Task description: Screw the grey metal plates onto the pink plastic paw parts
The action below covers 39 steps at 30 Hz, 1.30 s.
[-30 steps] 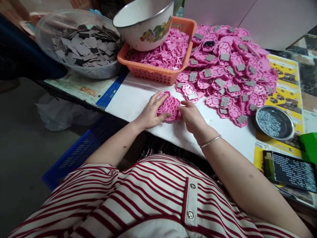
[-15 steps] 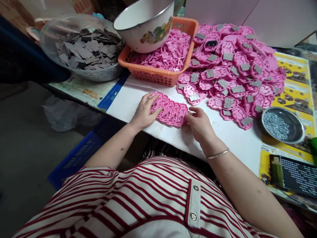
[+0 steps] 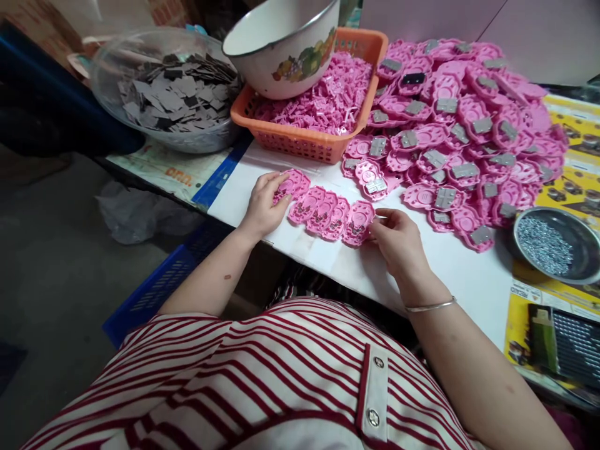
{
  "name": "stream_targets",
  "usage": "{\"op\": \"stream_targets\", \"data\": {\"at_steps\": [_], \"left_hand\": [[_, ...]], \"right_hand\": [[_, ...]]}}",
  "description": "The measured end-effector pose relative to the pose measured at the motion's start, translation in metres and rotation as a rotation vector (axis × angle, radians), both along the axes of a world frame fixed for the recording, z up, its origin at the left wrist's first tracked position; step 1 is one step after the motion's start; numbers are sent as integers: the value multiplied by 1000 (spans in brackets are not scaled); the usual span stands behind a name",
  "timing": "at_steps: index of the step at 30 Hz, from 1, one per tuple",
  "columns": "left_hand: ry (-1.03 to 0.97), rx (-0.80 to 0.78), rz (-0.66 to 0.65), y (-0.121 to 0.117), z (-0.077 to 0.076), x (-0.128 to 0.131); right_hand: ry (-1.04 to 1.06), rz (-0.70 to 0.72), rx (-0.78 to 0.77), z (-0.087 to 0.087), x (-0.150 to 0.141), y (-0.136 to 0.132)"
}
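Observation:
Several pink plastic shells (image 3: pixel 320 211) lie in a slanting row on the white table sheet, some overlapping, with dark bits near their lower ends. At the row's left end, my left hand (image 3: pixel 263 205) grips a pink shell (image 3: pixel 297 182) between thumb and fingers; a gap parts it from the middle ones. My right hand (image 3: pixel 397 239) has its thumb and fingertips closed on the edge of the rightmost pink shell (image 3: pixel 359 223), which stands slightly apart from its neighbour. The fingertips of the right hand are partly hidden.
Behind the row stands an orange basket (image 3: pixel 290 145) of small pink parts, with an enamel bowl (image 3: pixel 255 59) resting on it. A clear basin (image 3: pixel 187 142) holds grey squares. Rightward are heaped pink shells with grey plates (image 3: pixel 445 140), a metal bowl of screws (image 3: pixel 585 250) and a black tray (image 3: pixel 579 344).
The tightly stacked row has spread out. My right hand has moved right with the end shell, and my left hand has shifted left with the shell at its end.

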<state>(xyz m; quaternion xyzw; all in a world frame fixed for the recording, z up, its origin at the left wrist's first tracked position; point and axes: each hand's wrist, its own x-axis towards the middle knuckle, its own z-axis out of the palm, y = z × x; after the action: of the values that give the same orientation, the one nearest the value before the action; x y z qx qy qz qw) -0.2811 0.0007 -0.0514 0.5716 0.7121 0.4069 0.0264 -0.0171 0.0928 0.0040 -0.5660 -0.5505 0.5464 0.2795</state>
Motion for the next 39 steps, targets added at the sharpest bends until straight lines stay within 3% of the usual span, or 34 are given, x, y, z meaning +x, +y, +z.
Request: {"op": "stream_targets", "data": {"at_steps": [14, 19, 24, 29, 35, 39], "left_hand": [[12, -4, 216, 0, -12, -65], [-94, 44, 307, 2, -14, -94], [-106, 1, 254, 6, -14, -115], [-101, -41, 188, 9, -6, -115], [131, -163, 34, -3, 10, -93], [209, -212, 88, -4, 14, -77]], "right_hand": [[-54, 137, 84, -15, -67, 8], [-48, 137, 64, -9, -63, 12], [-40, 94, 30, 0, -48, 17], [-47, 63, 18, 4, -42, 18], [-58, 61, 21, 2, -37, 17], [-66, 63, 23, 4, -36, 14]]}}
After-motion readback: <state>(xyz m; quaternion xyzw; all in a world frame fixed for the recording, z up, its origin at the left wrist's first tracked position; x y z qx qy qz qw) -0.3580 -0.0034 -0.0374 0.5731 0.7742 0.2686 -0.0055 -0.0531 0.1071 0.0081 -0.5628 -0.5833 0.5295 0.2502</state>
